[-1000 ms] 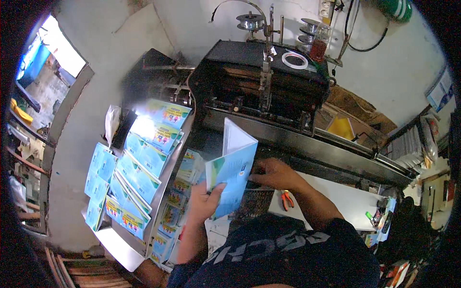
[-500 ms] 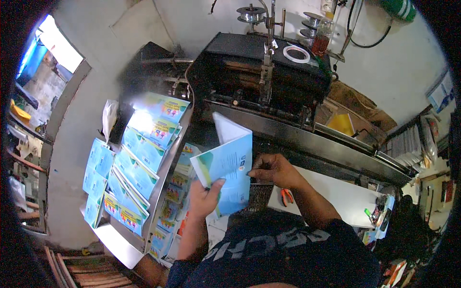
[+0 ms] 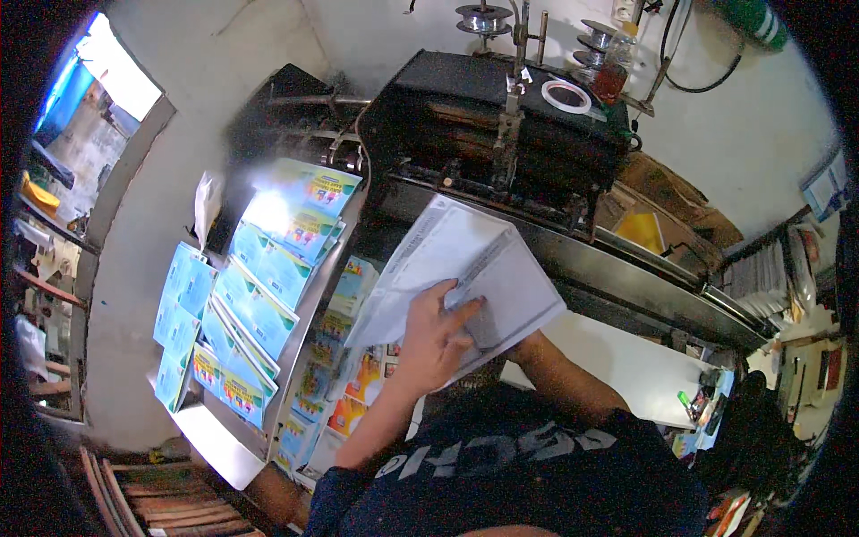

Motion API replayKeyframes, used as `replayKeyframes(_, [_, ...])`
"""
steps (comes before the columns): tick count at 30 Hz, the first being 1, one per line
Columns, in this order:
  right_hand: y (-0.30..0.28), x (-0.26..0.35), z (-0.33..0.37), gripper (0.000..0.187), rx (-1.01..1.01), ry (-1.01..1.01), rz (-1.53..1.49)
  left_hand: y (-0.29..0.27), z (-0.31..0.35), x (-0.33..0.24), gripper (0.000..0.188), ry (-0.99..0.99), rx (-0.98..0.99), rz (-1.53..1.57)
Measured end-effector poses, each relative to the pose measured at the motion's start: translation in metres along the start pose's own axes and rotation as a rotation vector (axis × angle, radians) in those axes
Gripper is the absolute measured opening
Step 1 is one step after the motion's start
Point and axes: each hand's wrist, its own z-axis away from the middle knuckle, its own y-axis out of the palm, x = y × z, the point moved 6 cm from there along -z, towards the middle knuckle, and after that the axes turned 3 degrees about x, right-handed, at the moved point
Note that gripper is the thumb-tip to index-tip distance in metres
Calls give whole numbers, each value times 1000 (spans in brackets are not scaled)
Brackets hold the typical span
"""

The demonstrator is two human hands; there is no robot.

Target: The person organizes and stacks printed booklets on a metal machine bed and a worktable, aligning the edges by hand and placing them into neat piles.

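A booklet (image 3: pixel 514 291) is spread wide in front of me, its pale printed inner pages facing up. My left hand (image 3: pixel 438 336) lies across the pages near the fold, fingers stretched out and apart. My right hand (image 3: pixel 530 347) is behind the booklet's lower right edge and bears it from beneath; its fingers are hidden by the pages. To the left, several blue-and-green booklets (image 3: pixel 259 300) lie in overlapping rows on a slanted metal table. More booklets (image 3: pixel 313 385) sit lower down, beside my left forearm.
A dark machine (image 3: pixel 483 116) with a long metal rail (image 3: pixel 644 268) stands beyond the booklet. Wire spools (image 3: pixel 483 20), a tape roll (image 3: pixel 566 97) and a bottle (image 3: pixel 612 72) are on or above it. A white board (image 3: pixel 617 367) extends to the right, with small tools (image 3: pixel 707 394) at its end.
The booklet has gone from showing its blue cover to lying open with inner pages up. My left hand has moved from its lower edge onto the pages; my right hand has slipped behind it.
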Motion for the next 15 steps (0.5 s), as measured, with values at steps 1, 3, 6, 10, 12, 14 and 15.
replayKeyframes(1, [8,-17,0,60,-24,220,-803,1,1,4,48,10,-31,-60])
replayKeyframes(3, [9,-26,0,60,-57,180,-517,3,4,9,46,-44,-77,-76])
replayKeyframes(6, [2,-34,4,59,-93,109,-410,-2,6,9,42,-183,-213,-46])
replayKeyframes(10, [14,-31,6,56,-15,150,-817,-8,11,17,38,-175,-387,-80])
replayKeyframes(12, [10,-39,10,54,-48,224,-760,-9,12,18,35,-200,-405,-88])
replayKeyframes(14, [-2,-52,15,53,-81,292,-700,-13,12,19,32,-221,-423,-95])
replayKeyframes(15, [0,-50,14,53,-90,367,-645,-15,12,18,30,-177,-430,-112])
